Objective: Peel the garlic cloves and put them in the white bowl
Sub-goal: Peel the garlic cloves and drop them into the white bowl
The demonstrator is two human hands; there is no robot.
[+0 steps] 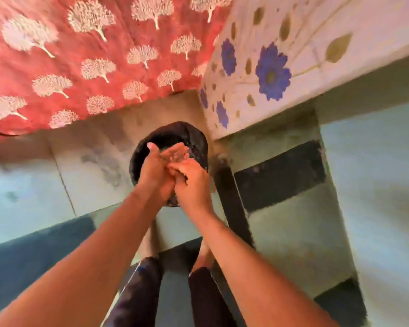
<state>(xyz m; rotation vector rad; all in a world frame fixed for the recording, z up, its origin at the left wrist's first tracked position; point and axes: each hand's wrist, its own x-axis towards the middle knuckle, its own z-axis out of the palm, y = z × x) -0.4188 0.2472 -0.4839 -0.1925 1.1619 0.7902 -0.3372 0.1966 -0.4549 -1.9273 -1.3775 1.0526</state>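
Both hands meet over a dark round bin (194, 142) on the floor. The left hand (157, 171) lies open, fingers straight; the right hand (191, 182) curls against its palm, whether gripping anything cannot be told. No garlic shows clearly. Red tree-patterned cloth (80, 62) hangs behind.

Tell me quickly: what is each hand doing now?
Left hand: open, palm up over the dark bin.
Right hand: fingertips at the left palm; grip cannot be told.
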